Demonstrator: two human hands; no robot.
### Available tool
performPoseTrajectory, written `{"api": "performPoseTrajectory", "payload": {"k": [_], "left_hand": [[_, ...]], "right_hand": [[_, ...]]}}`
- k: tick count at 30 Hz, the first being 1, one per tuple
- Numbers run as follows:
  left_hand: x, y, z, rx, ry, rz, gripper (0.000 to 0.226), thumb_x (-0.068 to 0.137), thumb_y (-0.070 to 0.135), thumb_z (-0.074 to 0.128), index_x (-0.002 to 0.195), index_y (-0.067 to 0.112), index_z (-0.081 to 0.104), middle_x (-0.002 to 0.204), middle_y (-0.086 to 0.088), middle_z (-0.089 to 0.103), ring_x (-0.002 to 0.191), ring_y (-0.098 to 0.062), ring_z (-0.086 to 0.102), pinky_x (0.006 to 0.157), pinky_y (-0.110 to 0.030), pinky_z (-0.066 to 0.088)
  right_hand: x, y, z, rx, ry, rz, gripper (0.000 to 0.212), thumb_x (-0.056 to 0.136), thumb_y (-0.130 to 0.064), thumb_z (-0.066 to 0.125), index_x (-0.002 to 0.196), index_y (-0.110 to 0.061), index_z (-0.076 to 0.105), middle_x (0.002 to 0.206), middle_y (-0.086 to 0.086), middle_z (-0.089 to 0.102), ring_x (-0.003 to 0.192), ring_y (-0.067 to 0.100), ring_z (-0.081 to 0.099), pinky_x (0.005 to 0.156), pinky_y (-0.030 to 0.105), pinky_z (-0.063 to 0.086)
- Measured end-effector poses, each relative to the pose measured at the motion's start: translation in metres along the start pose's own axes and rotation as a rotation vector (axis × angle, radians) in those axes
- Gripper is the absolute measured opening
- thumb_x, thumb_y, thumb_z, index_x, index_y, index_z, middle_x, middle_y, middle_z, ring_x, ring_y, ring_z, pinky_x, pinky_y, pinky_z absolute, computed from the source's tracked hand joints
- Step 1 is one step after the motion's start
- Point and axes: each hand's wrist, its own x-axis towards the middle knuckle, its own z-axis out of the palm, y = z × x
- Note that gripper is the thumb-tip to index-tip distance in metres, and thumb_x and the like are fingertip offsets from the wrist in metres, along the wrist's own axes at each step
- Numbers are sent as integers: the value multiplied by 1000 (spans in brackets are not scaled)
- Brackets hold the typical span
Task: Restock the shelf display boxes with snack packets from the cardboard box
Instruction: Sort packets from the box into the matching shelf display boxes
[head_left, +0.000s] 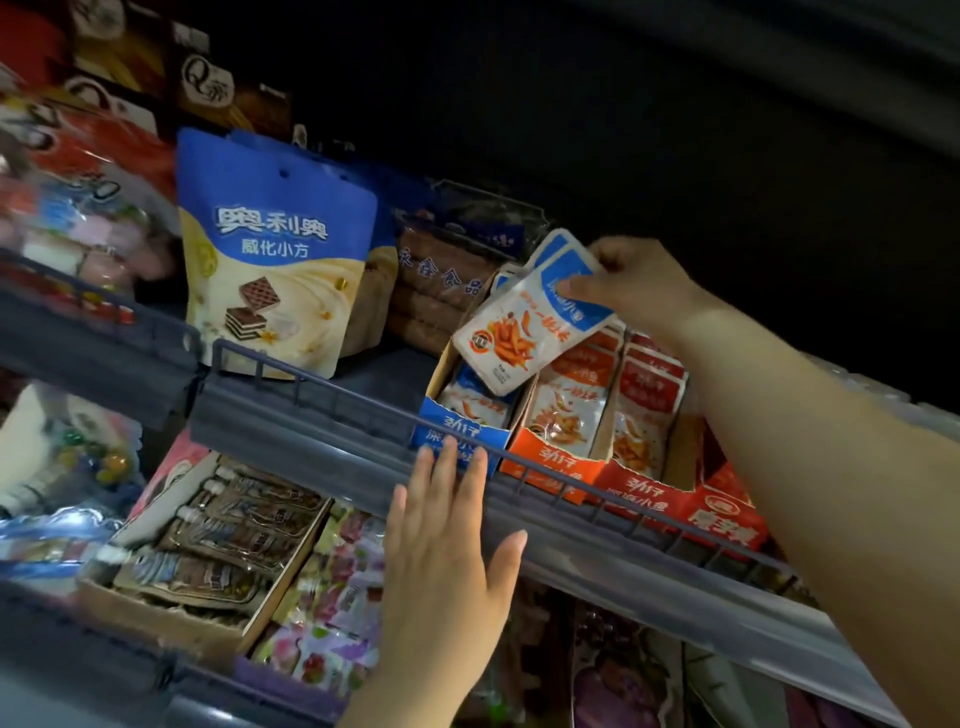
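My right hand (631, 283) pinches a small stack of blue-and-white snack packets (524, 322) by their top edge, tilted over the blue display box (457, 434) on the upper shelf. That box holds a few similar packets low inside. Beside it to the right stand an orange display box (550, 462) and a red display box (644, 488), both filled with packets. My left hand (452, 545) is flat with straight fingers, its fingertips touching the shelf's front rail right below the blue box. The cardboard box is not in view.
A large blue and cream wafer pouch (275, 249) stands left of the boxes, brown packs (441, 291) behind. A grey wire rail (332, 400) edges the shelf. Below lie a tray of dark sachets (218, 540) and colourful candy packs (332, 597).
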Motion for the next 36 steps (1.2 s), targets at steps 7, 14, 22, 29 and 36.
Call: {"api": "performPoseTrajectory", "payload": {"k": [7,14,22,29,36], "left_hand": [[2,-5,3,65,33,26,64,92,53,2,132,18,36,141,-4,40,136,-15,15,106,-27,2],[3,-9,1,116,46,57,64,91,53,0,128,19,40,133,-5,50,132,-22,21,105,-30,9],[1,-11,-1,132,95,79,59,89,57,13,127,19,40,133,0,41,124,-18,31,103,-28,5],[1,-13,6,169,176,108,66,73,54,33,127,18,40,133,0,40,123,-18,31,104,-29,4],[1,-12,5,134,186,113,66,72,53,34,127,18,41,132,-1,46,125,-18,30,104,-29,5]], "right_hand": [[19,-6,8,-164,-233,57,9,83,-24,64,85,-22,54,75,-9,58,66,3,57,54,17,43],[21,-8,19,-253,-382,78,12,84,-27,63,95,-22,61,96,0,66,82,12,63,70,23,48],[25,5,48,-480,-344,-73,19,83,-33,63,84,-14,57,81,-2,52,83,13,49,64,25,37],[21,5,59,-725,-322,-154,39,84,-38,60,116,-17,52,114,0,54,112,19,47,100,36,24],[24,9,60,-964,-86,-290,30,87,-34,52,112,-17,51,110,5,56,113,22,45,96,36,23]]}}
